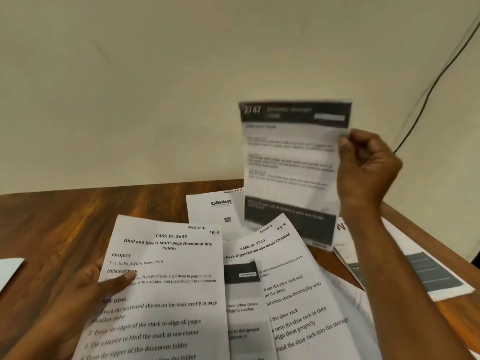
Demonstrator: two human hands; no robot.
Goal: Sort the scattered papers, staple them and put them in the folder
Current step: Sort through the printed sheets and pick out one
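My right hand (368, 167) pinches the right edge of a printed sheet headed 2747 (291, 162) and holds it upright above the desk. My left hand (101, 287) grips the left edge of the sheet titled Task ID 3649 (166, 294), thumb on top of the text. Beside it lies a slanted sheet titled Task ID 2723 (293, 289), partly overlapping a page with a dark band (242, 305). A small blinkit slip (215, 209) lies farther back. No stapler or folder is in view.
The papers are spread over a brown wooden desk (65, 224) set against a pale wall. More printed sheets (420, 274) lie under my right forearm near the desk's right edge. A white corner of paper (10, 268) pokes in at the left. A dark cable (436, 79) hangs on the wall.
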